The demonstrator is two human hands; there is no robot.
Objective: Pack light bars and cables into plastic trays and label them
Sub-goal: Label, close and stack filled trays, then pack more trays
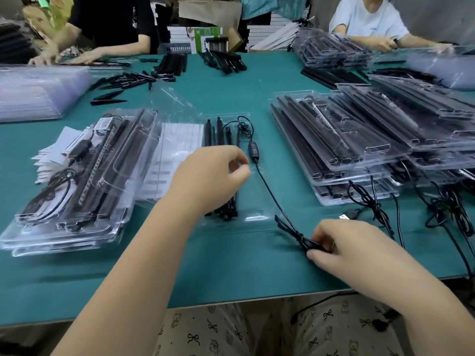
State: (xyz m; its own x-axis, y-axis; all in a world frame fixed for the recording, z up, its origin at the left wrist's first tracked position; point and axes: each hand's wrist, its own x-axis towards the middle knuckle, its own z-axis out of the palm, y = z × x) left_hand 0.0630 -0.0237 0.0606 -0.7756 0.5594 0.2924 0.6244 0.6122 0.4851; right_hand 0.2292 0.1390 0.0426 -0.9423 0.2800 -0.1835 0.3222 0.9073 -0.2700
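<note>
Cable-loading step: open tray [257, 218] mid-table already holds light bars [226, 201]; left hand [213, 176] curled over them, grip unclear; right hand [341, 242] pinches bundled cable [267, 186] just right of tray; next, probably tuck bundle into tray pocket

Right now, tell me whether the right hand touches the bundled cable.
Touching. The head view shows the right hand with its fingers pinching the bundled cable.

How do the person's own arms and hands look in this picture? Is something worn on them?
Both forearms are bare up to the frame's lower edge: no sleeves, gloves or watch show. The left hand and the right hand carry no visible ring or marking. Below the table edge, light trousers printed with small black bows show.
</note>
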